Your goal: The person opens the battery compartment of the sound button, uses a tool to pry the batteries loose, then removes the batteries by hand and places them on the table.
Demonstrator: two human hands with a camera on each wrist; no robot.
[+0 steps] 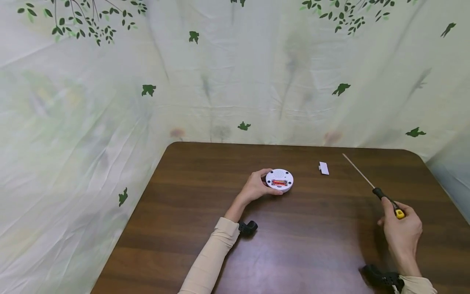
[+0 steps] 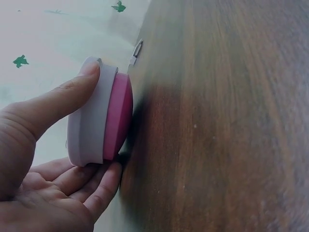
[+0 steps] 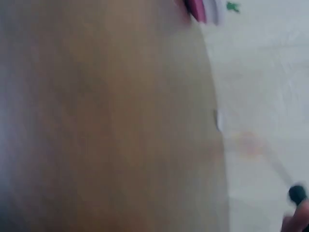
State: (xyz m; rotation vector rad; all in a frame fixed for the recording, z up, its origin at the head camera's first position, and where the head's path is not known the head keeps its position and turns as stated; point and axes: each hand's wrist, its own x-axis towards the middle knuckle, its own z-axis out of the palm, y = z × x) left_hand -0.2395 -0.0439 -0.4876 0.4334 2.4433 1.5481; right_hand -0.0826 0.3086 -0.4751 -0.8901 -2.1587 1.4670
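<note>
At the left of the dark brown wooden table [image 1: 205,261] the person's left hand [image 1: 253,188] grips a small round white plastic device with a pink underside [image 1: 280,180]. The left wrist view shows the grip plainly: the thumb [image 2: 63,99] lies along the white rim, the other fingers [image 2: 84,181] curl under the near edge, and the pink face rests against the wood. The device sits near the middle of the table, turned bottom up, with its battery bay uncovered and what look like red cells showing inside. A sleeve of pale beige cloth [image 1: 211,257] covers the forearm.

Further right, well apart from the device, a small white rectangular plastic cover [image 1: 324,168] lies flat on the wood; it looks like the lid of that bay.

At the far right the right hand [image 1: 402,232] holds a long screwdriver with a black and yellow handle [image 1: 389,202], fingers closed round the handle, the thin shaft slanting up and away towards the back edge. The right wrist view is too blurred to add anything about the grip.

To my eye the work stands between steps: the device is steadied and open, the tool raised clear of it. The next move would call for bringing the tip across to the device while the left hand keeps it from sliding, or else fetching the cover back.
</note>
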